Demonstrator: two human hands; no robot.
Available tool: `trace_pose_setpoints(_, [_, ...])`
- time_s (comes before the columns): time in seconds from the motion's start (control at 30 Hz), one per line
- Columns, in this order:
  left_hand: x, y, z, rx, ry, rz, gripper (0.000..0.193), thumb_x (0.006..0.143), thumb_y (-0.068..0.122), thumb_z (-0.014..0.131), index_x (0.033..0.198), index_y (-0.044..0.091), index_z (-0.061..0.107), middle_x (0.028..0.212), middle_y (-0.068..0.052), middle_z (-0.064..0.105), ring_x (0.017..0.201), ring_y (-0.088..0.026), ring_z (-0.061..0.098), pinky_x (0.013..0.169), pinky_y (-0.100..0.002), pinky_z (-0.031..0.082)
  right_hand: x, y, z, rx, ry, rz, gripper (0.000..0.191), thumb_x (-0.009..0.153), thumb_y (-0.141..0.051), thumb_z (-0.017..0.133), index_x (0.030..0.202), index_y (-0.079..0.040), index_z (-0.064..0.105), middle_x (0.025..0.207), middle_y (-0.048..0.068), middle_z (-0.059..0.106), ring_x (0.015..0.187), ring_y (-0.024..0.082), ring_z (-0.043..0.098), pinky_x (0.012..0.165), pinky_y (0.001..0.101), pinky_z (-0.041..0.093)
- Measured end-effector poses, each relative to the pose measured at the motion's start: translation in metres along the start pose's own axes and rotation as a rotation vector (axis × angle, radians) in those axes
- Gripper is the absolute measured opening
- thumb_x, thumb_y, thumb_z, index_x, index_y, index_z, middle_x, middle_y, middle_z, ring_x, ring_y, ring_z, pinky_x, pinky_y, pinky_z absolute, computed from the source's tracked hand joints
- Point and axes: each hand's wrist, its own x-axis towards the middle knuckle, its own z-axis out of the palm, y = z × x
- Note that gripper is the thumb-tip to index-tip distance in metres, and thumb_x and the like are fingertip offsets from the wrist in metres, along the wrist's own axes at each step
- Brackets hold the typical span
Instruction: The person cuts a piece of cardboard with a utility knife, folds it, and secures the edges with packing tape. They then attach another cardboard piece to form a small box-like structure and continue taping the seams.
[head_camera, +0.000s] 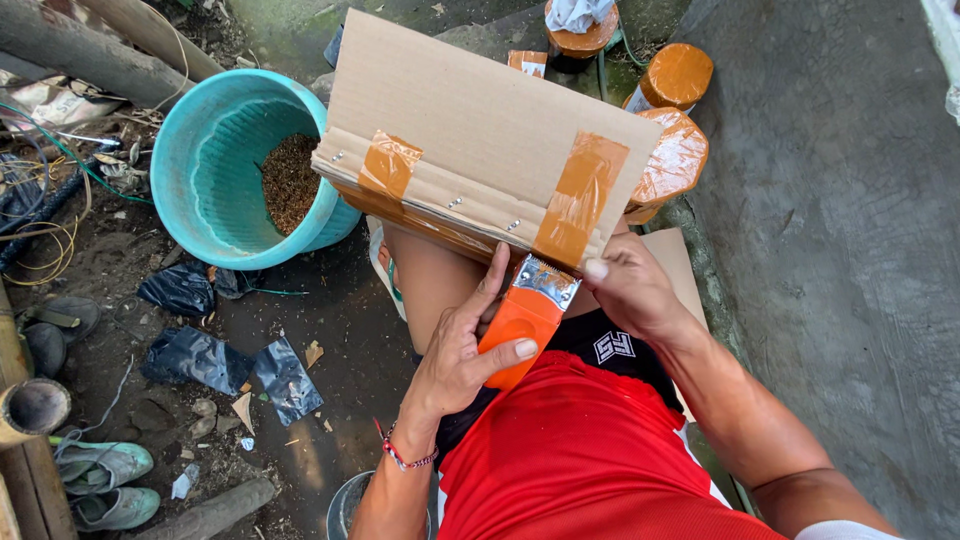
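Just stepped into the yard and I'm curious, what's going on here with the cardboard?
A seated person holds an orange tape dispenser in the left hand, its metal end against the lower edge of a folded cardboard piece resting over their knees. The right hand steadies that edge beside a strip of brown tape; a second strip sits further left. A teal bucket with brown crumbly material stands on the ground, and taped brown bundles lie behind the cardboard.

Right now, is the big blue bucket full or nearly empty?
Nearly empty. The blue bucket is tipped toward the camera, with only a small brown pile inside.
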Motion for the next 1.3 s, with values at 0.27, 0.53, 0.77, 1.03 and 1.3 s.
trace_pose_setpoints(0.27, [0.003, -0.007, 0.018, 0.039, 0.207, -0.031, 0.093, 0.085, 0.042, 0.074, 0.156, 0.009, 0.024, 0.089, -0.013, 0.078, 0.086, -0.019, 0.074, 0.085, -0.032, 0.053, 0.022, -0.007, 0.018, -0.125, 0.215, 0.161, 0.034, 0.097, -0.014, 0.072, 0.125, 0.004, 0.069, 0.118, 0.009, 0.075, 0.107, 0.015, 0.068, 0.097, 0.0331, 0.055])
trace_pose_setpoints(0.53, [-0.017, 0.004, 0.022, 0.095, 0.317, -0.136, 0.078, 0.091, 0.045, 0.068, 0.153, 0.011, 0.037, 0.087, -0.012, 0.076, 0.081, -0.021, 0.072, 0.081, -0.033, 0.053, 0.019, -0.023, 0.010, -0.141, 0.292, 0.030, 0.025, 0.101, -0.013, 0.069, 0.118, 0.006, 0.070, 0.113, 0.011, 0.073, 0.102, 0.018, 0.070, 0.092, 0.0340, 0.057])
trace_pose_setpoints(0.77, [-0.011, 0.020, 0.014, 0.363, 0.353, 0.094, 0.076, 0.099, 0.043, 0.069, 0.159, 0.009, 0.037, 0.103, -0.017, 0.077, 0.093, -0.031, 0.077, 0.086, -0.039, 0.056, 0.014, -0.102, 0.019, -0.100, 0.348, -0.320, 0.018, 0.110, -0.013, 0.070, 0.114, 0.005, 0.069, 0.112, 0.011, 0.072, 0.100, 0.018, 0.068, 0.093, 0.0337, 0.056])
trace_pose_setpoints(1.03, [0.065, 0.016, 0.000, 0.324, 0.570, -0.241, 0.080, 0.083, 0.034, 0.069, 0.154, 0.016, 0.037, 0.078, -0.017, 0.076, 0.074, -0.034, 0.077, 0.065, -0.045, 0.054, 0.011, -0.099, 0.080, -0.653, 0.353, -0.290, 0.022, 0.103, -0.015, 0.074, 0.103, 0.007, 0.072, 0.096, 0.009, 0.069, 0.088, 0.012, 0.058, 0.077, 0.0276, 0.049])
trace_pose_setpoints(1.3, [0.196, -0.111, -0.093, 0.658, 0.933, -0.205, 0.076, 0.087, 0.022, 0.077, 0.147, 0.008, 0.033, 0.098, -0.029, 0.070, 0.092, -0.050, 0.066, 0.081, -0.057, 0.049, 0.035, -0.112, 0.064, -0.373, 0.503, -0.422, 0.027, 0.114, -0.022, 0.067, 0.109, 0.004, 0.067, 0.096, 0.006, 0.067, 0.082, 0.008, 0.055, 0.075, 0.0245, 0.046])
